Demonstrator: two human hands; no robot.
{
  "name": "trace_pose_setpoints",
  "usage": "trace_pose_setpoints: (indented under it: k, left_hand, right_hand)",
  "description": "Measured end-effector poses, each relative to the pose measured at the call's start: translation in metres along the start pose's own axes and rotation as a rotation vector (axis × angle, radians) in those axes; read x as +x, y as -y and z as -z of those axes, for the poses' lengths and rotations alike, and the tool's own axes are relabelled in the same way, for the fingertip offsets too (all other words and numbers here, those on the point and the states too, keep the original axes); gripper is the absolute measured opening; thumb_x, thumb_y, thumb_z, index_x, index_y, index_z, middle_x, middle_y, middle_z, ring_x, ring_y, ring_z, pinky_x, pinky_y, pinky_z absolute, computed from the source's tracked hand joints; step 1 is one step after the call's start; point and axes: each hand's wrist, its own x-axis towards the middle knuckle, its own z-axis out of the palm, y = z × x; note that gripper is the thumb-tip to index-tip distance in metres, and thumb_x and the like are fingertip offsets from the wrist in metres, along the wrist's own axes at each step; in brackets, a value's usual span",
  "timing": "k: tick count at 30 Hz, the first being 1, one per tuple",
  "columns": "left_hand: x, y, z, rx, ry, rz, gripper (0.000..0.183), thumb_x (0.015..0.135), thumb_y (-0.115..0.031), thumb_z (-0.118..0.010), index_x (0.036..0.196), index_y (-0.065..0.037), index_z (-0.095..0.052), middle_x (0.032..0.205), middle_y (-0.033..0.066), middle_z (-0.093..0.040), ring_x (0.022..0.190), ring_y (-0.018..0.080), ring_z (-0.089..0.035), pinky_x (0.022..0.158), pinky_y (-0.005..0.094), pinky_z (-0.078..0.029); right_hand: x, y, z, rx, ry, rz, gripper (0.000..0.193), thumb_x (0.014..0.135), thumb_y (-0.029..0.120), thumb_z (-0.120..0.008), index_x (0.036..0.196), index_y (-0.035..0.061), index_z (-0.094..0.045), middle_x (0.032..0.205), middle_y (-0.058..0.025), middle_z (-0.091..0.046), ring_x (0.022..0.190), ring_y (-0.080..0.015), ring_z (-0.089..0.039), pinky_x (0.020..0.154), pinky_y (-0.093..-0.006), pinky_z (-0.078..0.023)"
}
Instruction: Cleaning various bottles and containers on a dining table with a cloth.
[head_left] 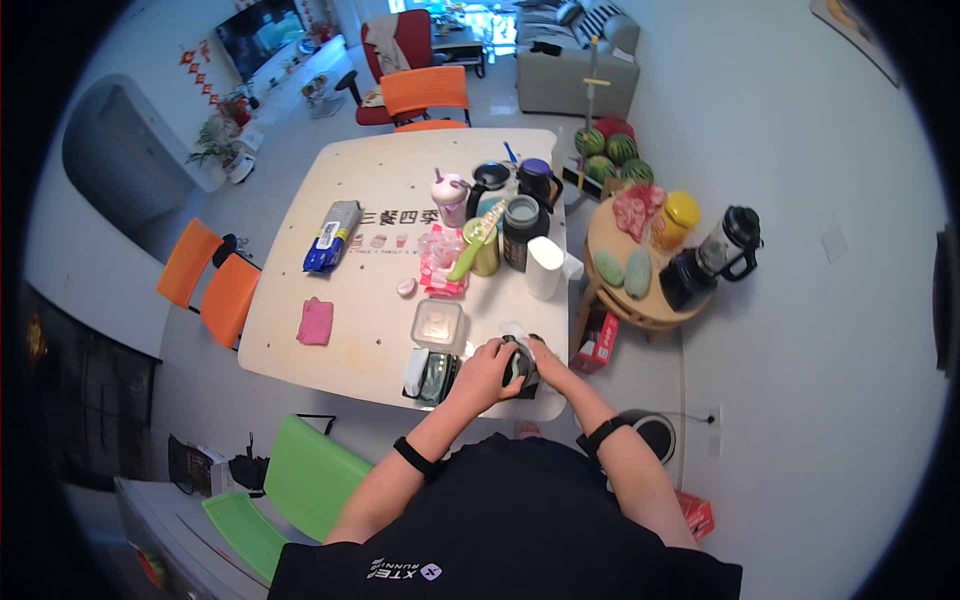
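Our black tee (520, 520) is nearest the cam. Our L hand (488, 374) has its fingers curled round a dark round container (516, 366), by the table's (285, 300) near edge; our R hand (548, 362) is against its other side, a white tissue-like scrap (515, 329) by the fingertips, but we can't tell how tightly those close. Step in hand is prob. wiping it; that'd call for a firm L hold while the R works round. Just L: a dark packet (438, 378) & a clear square tub (438, 325), contents unclear. Farther out: an olive cup (487, 262) w/ a green-handled tool (463, 265) leaning across it, a wide-mouthed black bottle (518, 248), lid off, inside unreadable, & a pink tumbler (451, 208) w/ straw.
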Motion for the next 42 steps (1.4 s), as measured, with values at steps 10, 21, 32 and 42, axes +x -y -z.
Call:
trace_pose_setpoints:
  k: [10,21,32,42]
  left_hand:
    - [0.019,0.013,-0.008,-0.003,-0.175,0.332,0.050,0.078,-0.034,-0.063,0.113,0.000,-0.048,0.106,0.0215,-0.052,0.091,0.0394,-0.056,0.076,0.0439,-0.049]
    - [0.023,-0.018,-0.022,0.041,-0.344,0.521,0.050,0.081,-0.033,-0.062,0.114,0.003,-0.048,0.105,0.0267,-0.052,0.089,0.0425,-0.057,0.075,0.0449,-0.049]
    - [0.015,0.006,-0.019,0.124,-0.322,0.664,0.048,0.084,-0.036,-0.057,0.113,0.001,-0.049,0.103,0.0244,-0.054,0.090,0.0415,-0.057,0.075,0.0450,-0.049]
    - [0.023,0.002,-0.015,0.081,-0.260,0.677,0.046,0.086,-0.033,-0.056,0.115,0.003,-0.050,0.106,0.0258,-0.055,0.097,0.0413,-0.054,0.083,0.0432,-0.044]
  right_hand:
    - [-0.013,0.132,0.025,0.159,0.299,0.036,0.050,0.094,0.015,-0.041,0.141,0.0034,-0.028,0.138,-0.0172,-0.034,0.134,-0.0304,-0.024,0.110,-0.0345,-0.018]
    - [0.018,0.044,0.018,-0.054,0.178,0.069,0.061,0.094,0.045,-0.041,0.134,-0.0007,-0.038,0.140,-0.0202,-0.036,0.134,-0.0326,-0.026,0.109,-0.0396,-0.021]
    - [-0.021,0.104,-0.012,0.029,0.272,0.081,0.067,0.095,0.055,-0.022,0.141,0.0059,-0.028,0.149,-0.0177,-0.017,0.141,-0.0302,-0.003,0.109,-0.0525,-0.002]
    - [0.014,-0.002,-0.010,-0.122,-0.084,-0.116,0.042,0.096,0.034,-0.035,0.134,0.0169,-0.041,0.139,-0.0148,-0.033,0.131,-0.0357,-0.026,0.107,-0.0530,-0.019]
